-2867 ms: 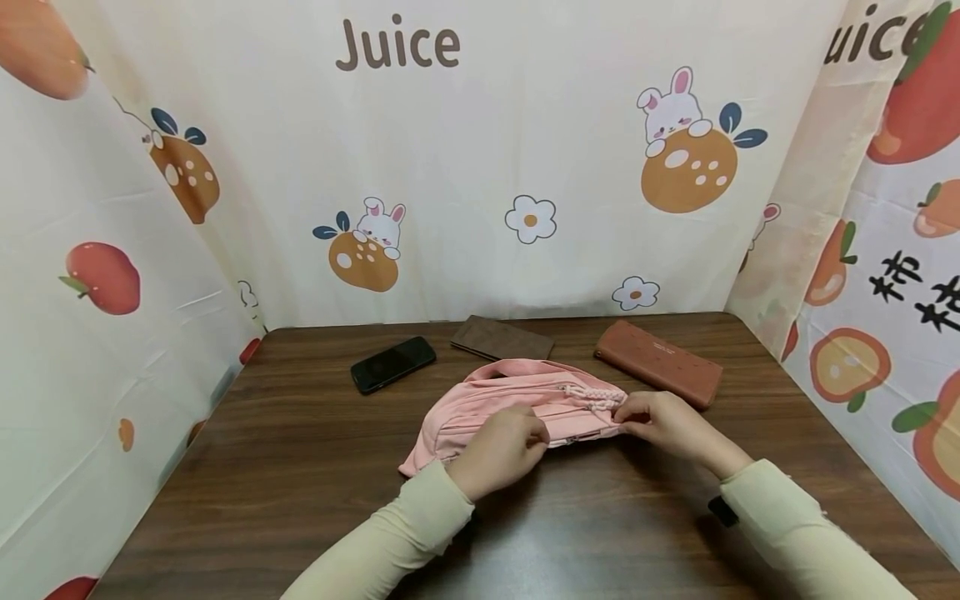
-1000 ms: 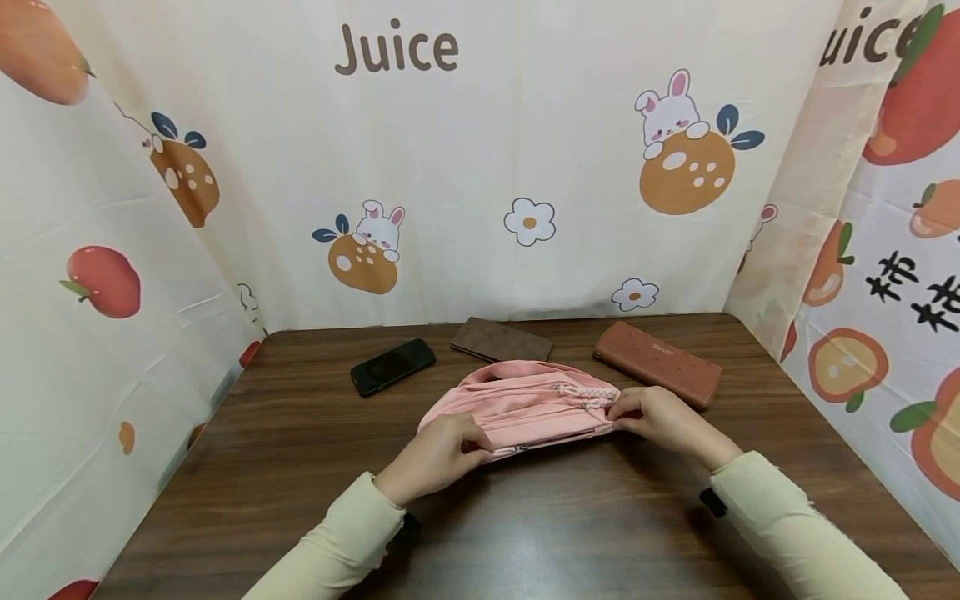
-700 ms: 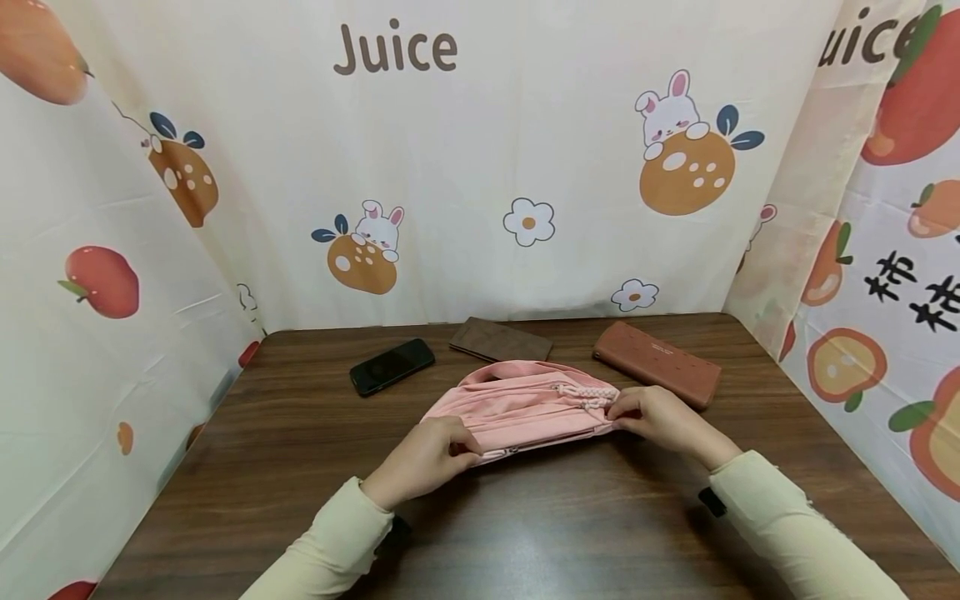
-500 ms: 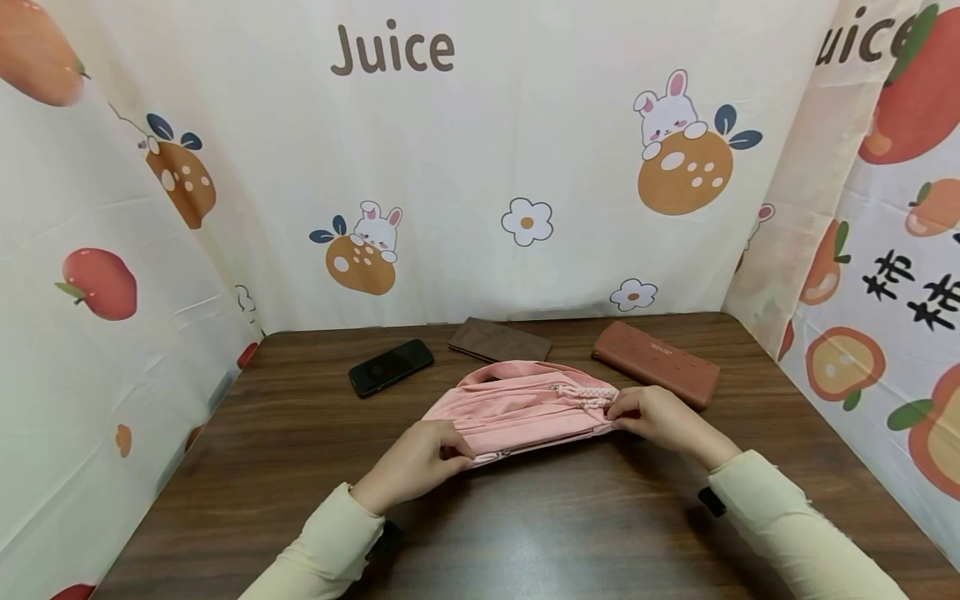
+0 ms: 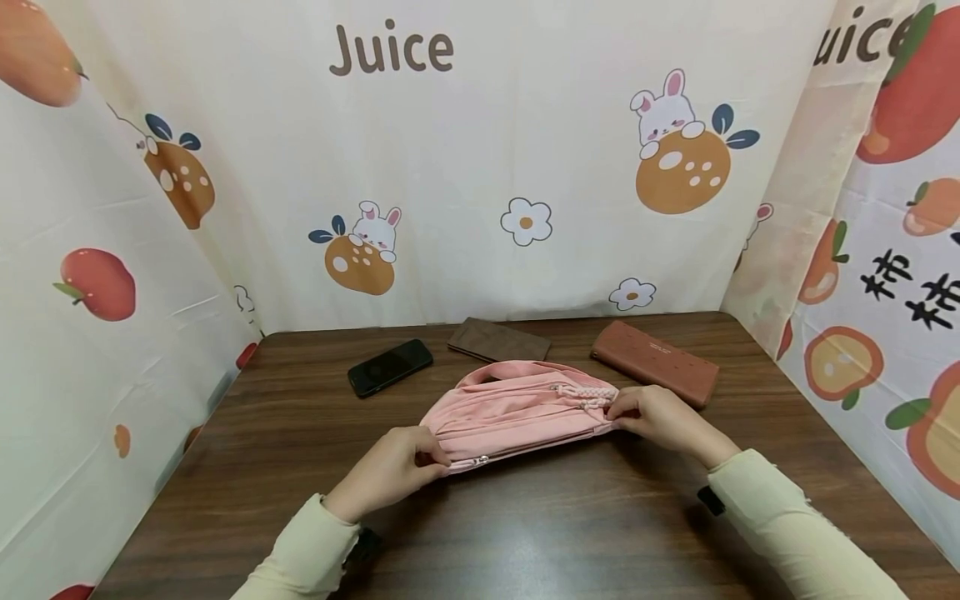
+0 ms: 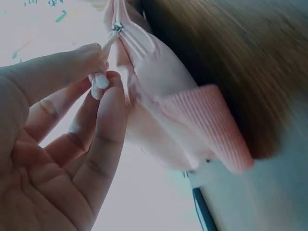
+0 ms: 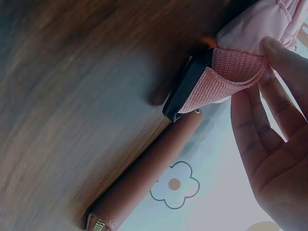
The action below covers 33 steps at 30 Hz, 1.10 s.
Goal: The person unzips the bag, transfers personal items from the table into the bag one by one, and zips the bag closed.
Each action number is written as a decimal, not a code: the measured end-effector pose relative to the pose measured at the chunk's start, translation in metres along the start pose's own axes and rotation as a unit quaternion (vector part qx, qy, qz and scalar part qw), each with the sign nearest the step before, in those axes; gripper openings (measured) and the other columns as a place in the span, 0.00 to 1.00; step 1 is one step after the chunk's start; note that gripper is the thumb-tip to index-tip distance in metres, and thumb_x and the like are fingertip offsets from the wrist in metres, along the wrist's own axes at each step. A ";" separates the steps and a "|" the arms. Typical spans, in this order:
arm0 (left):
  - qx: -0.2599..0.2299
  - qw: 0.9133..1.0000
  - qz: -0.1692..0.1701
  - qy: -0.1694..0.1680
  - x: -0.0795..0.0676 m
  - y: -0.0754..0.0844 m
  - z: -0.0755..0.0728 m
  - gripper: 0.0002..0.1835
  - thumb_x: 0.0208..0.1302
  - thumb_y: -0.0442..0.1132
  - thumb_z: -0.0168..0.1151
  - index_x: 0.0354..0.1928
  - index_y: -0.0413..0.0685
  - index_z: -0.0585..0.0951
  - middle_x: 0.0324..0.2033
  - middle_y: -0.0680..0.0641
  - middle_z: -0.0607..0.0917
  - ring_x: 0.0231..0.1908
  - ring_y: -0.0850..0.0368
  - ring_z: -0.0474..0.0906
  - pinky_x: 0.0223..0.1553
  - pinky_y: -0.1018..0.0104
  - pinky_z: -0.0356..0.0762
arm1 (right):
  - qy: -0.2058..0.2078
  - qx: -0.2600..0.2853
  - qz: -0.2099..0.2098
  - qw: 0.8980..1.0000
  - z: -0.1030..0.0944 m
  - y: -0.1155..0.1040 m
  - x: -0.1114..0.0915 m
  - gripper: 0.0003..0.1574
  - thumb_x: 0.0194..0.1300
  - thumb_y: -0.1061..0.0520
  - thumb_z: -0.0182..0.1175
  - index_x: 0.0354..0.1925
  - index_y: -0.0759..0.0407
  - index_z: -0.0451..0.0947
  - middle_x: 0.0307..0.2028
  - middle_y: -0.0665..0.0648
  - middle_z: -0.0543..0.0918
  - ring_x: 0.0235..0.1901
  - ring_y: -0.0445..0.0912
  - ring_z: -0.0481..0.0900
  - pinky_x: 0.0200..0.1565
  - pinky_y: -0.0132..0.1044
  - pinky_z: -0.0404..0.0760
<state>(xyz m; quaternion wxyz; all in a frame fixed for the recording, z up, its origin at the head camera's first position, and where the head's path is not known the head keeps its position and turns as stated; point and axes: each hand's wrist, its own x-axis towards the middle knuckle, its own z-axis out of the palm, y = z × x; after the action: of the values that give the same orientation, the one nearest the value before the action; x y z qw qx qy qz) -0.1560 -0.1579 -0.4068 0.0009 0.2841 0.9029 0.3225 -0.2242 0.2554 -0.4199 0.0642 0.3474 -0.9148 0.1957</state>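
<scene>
Left hand (image 5: pixel 386 472) pinches pale zip cord (image 6: pixel 99 82); slider (image 5: pixel 482 460) near left end of pink bag (image 5: pixel 517 408), mid-table (image 5: pixel 525 533). Front zip (image 5: pixel 542 447) looks mostly undone, short stretch remaining. Right hand (image 5: pixel 671 423) pinches bag's right corner. Versus earlier: slider, left hand farther left; right hand nearly unmoved.

Fruit-print curtains (image 5: pixel 450 150) behind and beside a table (image 5: pixel 585 517) form a booth.

Wooden table (image 5: pixel 225 475) as dial | black phone (image 5: pixel 390 367) at 10 o'clock | dark-brown wallet (image 5: pixel 498 340) at 12 | reddish-brown long wallet (image 5: pixel 655 363) at 2 | fruit-print cloth (image 5: pixel 457 158) behind, 12
</scene>
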 end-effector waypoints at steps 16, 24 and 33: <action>-0.024 0.998 -0.048 -0.024 -0.023 -0.015 -0.017 0.04 0.56 0.37 0.71 0.28 0.57 0.87 0.27 0.61 0.82 0.28 0.72 0.72 0.31 0.74 0.73 | 0.006 -0.003 0.001 1.000 0.000 -0.001 0.000 0.10 0.54 0.64 0.70 0.31 0.47 0.85 0.37 0.47 0.86 0.39 0.41 0.83 0.41 0.38 0.80; -0.024 0.998 -0.050 -0.017 -0.032 -0.021 -0.022 0.02 0.57 0.41 0.71 0.28 0.58 0.87 0.26 0.62 0.82 0.28 0.72 0.71 0.30 0.74 0.71 | 0.007 -0.001 -0.010 1.000 0.000 0.000 0.000 0.10 0.54 0.63 0.70 0.31 0.47 0.85 0.37 0.47 0.86 0.39 0.40 0.83 0.41 0.38 0.80; -0.010 0.998 -0.056 -0.009 -0.038 -0.024 -0.023 0.05 0.56 0.39 0.71 0.27 0.60 0.87 0.26 0.63 0.82 0.28 0.72 0.70 0.30 0.74 0.70 | -0.005 -0.020 -0.001 1.000 0.001 -0.002 0.002 0.09 0.55 0.62 0.69 0.33 0.47 0.86 0.37 0.46 0.86 0.40 0.41 0.83 0.43 0.40 0.81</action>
<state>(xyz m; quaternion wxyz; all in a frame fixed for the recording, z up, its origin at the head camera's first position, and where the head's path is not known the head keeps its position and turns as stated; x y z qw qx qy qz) -0.1413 -0.2063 -0.4094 0.0300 0.2361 0.9142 0.3280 -0.2242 0.2525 -0.4202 0.0665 0.3481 -0.9185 0.1751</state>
